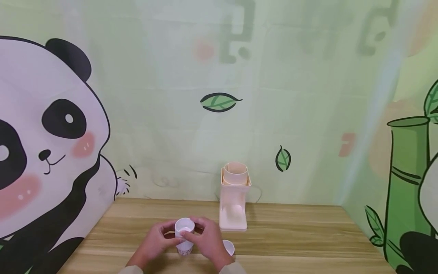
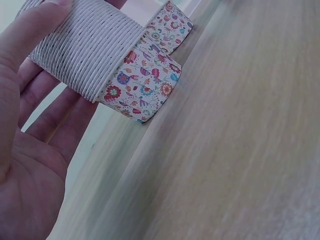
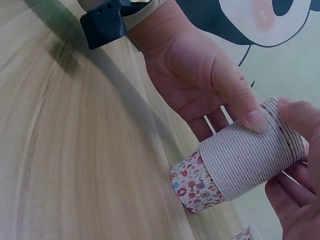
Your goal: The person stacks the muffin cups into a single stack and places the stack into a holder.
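Note:
A tall stack of nested paper cups (image 1: 184, 249) is held upright between both hands, low in the middle of the head view. Its many white rims (image 3: 247, 155) form a ribbed column, and only the lowest cup shows its flowered wall (image 2: 142, 85). The left hand (image 1: 155, 240) grips the stack from the left, thumb across the near side and fingers behind. From the other side the right hand (image 1: 208, 236) holds it, its thumb near the top rims. A separate flowered paper cup (image 1: 229, 246) stands on the table beside the right wrist, partly hidden by it.
Behind the hands, a pale pink stand (image 1: 233, 213) with a round holder (image 1: 236, 177) on top is near the back edge of the wooden table (image 1: 301, 236). A green cloth backdrop (image 1: 164, 114) with panda and bamboo drawings rises behind the table.

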`<control>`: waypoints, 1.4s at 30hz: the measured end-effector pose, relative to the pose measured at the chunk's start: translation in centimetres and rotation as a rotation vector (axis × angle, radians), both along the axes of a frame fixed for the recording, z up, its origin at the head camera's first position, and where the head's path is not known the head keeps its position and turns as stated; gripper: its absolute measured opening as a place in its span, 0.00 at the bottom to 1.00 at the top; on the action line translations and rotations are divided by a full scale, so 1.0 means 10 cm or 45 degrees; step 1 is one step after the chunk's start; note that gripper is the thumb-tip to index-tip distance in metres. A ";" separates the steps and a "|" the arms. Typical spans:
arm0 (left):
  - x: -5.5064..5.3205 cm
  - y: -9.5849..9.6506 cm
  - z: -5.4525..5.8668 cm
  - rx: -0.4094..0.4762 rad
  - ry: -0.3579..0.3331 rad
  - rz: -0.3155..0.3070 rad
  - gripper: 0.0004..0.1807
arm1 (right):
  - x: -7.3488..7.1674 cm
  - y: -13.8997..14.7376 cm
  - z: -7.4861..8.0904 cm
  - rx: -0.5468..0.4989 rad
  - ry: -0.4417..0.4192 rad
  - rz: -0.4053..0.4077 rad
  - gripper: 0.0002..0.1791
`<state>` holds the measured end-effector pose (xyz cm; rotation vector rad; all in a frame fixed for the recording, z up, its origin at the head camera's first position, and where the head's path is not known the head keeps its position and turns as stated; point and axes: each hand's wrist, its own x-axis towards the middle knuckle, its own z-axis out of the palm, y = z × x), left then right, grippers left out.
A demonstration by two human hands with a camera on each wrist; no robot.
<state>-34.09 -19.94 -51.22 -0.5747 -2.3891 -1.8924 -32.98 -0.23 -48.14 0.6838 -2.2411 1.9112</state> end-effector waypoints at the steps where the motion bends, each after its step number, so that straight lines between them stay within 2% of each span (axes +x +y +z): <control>1: 0.00 0.00 0.00 0.001 -0.004 0.003 0.30 | 0.00 0.00 0.00 0.000 0.005 -0.009 0.31; 11: 0.01 0.00 -0.01 0.011 -0.032 0.010 0.29 | 0.08 0.17 -0.04 -0.013 0.037 -0.076 0.25; 13: 0.01 0.01 0.00 0.023 -0.047 0.009 0.29 | 0.15 0.22 0.03 -0.034 0.036 -0.090 0.24; 17: 0.03 0.01 0.02 0.035 -0.062 0.012 0.30 | 0.19 0.33 0.04 -0.034 0.038 -0.129 0.22; 20: 0.03 0.01 0.01 0.027 -0.060 0.013 0.30 | 0.15 0.43 -0.05 -0.028 0.035 -0.153 0.23; 25: 0.01 0.00 0.00 0.015 -0.069 0.020 0.31 | 0.16 0.57 -0.10 -0.052 0.037 -0.193 0.22; 35: 0.01 0.00 0.01 -0.001 -0.070 0.018 0.31 | 0.22 0.79 -0.17 -0.017 0.098 -0.295 0.21; 38: 0.01 0.00 0.01 -0.006 -0.071 0.018 0.31 | 0.24 0.85 -0.20 0.007 0.068 -0.313 0.23; 42: 0.01 0.00 0.02 0.007 -0.078 0.016 0.31 | 0.25 0.91 -0.25 0.106 -0.010 -0.322 0.27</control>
